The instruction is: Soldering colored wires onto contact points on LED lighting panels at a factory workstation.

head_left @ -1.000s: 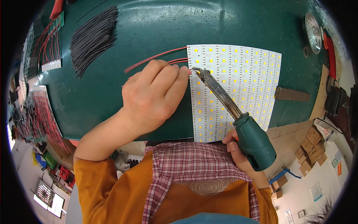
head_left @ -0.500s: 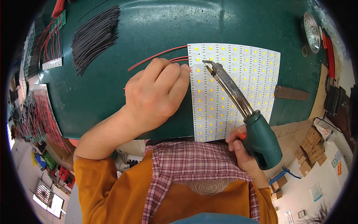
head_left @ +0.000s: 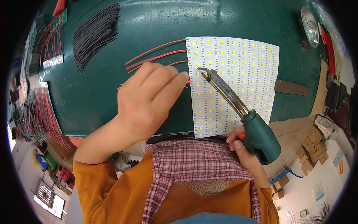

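Note:
A white LED board point(head_left: 227, 87) with rows of yellow chips lies on the green mat. Red wires point(head_left: 156, 49) stick out leftward from its upper left edge. My left hand point(head_left: 147, 99) is closed in a pinch at that edge, on a red wire mostly hidden beneath the fingers. My right hand point(head_left: 240, 143) grips a green soldering gun point(head_left: 261, 138) below the board's near right corner, its trigger side toward my fingers. The gun's dark bent tip points to the upper left, over the board's left columns and close to my left fingertips. Whether the tip touches the board I cannot tell.
A bundle of black wires point(head_left: 96, 33) lies at the far left. Wired boards with red leads point(head_left: 48, 108) are piled along the left edge. At the far right stands a round metal dish point(head_left: 310, 28); a dark flat bar point(head_left: 292, 87) lies against the board's right side.
The board has shifted slightly away from me. My left hand and the gun's tip have moved nearer along its left edge, and another attached red wire has come into sight.

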A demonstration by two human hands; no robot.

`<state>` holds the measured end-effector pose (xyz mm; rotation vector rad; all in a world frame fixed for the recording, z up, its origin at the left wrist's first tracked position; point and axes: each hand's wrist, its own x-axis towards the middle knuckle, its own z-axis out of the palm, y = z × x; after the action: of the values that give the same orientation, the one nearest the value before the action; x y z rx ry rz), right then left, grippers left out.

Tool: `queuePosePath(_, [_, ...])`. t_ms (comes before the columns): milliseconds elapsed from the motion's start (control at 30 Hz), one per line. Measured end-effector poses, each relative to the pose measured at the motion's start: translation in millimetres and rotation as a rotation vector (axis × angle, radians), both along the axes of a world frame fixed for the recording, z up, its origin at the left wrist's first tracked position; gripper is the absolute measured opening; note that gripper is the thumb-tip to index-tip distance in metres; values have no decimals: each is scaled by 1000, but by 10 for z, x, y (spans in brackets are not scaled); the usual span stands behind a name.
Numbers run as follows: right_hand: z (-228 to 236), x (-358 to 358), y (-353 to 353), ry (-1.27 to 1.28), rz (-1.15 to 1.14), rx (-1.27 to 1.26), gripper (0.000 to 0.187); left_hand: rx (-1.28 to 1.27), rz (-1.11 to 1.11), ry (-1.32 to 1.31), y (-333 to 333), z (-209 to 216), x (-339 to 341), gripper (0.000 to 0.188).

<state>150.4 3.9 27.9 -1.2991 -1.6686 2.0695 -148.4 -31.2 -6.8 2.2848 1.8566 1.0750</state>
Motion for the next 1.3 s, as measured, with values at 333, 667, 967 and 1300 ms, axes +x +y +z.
queuePosePath(333, [-3,-68,-50,-129,109,193,24,28,43,146,-18,-206,51,30])
queuePosePath(667, [-33,-95,-98,-126,-7,140,28,44,39,167,-20,-200,51,28])
queuePosePath(967, [-38,-77,20,-53,264,251,23,48,54,184,-13,-212,56,27])
queuePosePath(1300, [1,-17,-76,-78,97,47,29,44,58,211,-20,-194,67,25])
